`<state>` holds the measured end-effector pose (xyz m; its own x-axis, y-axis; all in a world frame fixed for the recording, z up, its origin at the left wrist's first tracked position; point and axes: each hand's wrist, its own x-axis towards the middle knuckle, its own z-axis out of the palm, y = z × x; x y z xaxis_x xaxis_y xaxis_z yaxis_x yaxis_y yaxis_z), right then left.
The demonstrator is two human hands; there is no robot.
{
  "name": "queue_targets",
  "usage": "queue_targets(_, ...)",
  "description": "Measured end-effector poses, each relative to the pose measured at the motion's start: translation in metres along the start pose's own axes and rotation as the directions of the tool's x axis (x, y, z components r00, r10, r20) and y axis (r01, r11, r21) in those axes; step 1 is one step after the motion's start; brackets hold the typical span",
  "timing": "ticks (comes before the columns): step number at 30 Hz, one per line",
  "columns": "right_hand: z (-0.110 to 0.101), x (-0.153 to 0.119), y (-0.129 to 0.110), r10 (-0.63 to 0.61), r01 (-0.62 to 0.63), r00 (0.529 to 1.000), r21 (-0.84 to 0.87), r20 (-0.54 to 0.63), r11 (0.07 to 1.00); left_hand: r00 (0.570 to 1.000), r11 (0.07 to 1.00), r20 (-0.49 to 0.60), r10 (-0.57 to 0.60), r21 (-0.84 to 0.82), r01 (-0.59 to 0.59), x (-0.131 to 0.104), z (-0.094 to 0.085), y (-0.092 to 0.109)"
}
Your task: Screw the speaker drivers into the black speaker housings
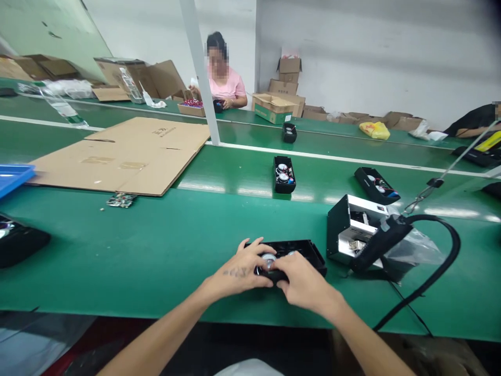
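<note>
A long black speaker housing (309, 253) lies open side up on the green bench in front of me. Round silver speaker drivers (269, 258) sit inside it, partly covered by my fingers. My left hand (245, 267) grips the housing's left end, thumb at the front wall and fingers reaching over the inside. Beside it, my right hand (301, 277) holds the front wall near the middle, fingertips bent in by the left driver and thumb on the outside. What lies under the fingertips is hidden.
A silver-black machine (348, 230) and a black hose (456, 245) stand close on the right. Similar housings (284, 175) rest on the belt beyond. Flat cardboard (129, 151) and a small circuit board (121, 200) lie left. A person (229, 86) sits across.
</note>
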<state>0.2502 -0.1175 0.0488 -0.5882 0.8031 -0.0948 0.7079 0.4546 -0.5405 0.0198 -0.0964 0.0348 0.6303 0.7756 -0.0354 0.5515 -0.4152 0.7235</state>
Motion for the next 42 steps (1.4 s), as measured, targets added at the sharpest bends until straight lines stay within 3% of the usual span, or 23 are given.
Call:
queue_targets(4,-0.043,0.042,0.007,0.055,-0.077,0.982,0.119,0.18,0.99,0.994,0.99,0.097,-0.052,-0.127,0.064,0.027,-0.028,-0.007)
queue_targets(7,-0.056,0.06,0.01,0.035,-0.067,0.972,0.131,0.234,0.989,0.989,0.984,0.124,-0.077,-0.151,0.096,0.039,-0.036,-0.008)
queue_targets(22,-0.041,0.048,0.011,0.033,-0.043,0.982,0.051,0.186,0.998,0.948,0.947,0.269,-0.17,-0.223,0.233,0.043,-0.039,-0.011)
queue_targets(42,-0.029,0.052,0.003,0.08,-0.076,0.995,-0.072,0.067,0.995,0.953,0.94,0.273,-0.131,-0.271,0.207,0.048,-0.037,-0.015)
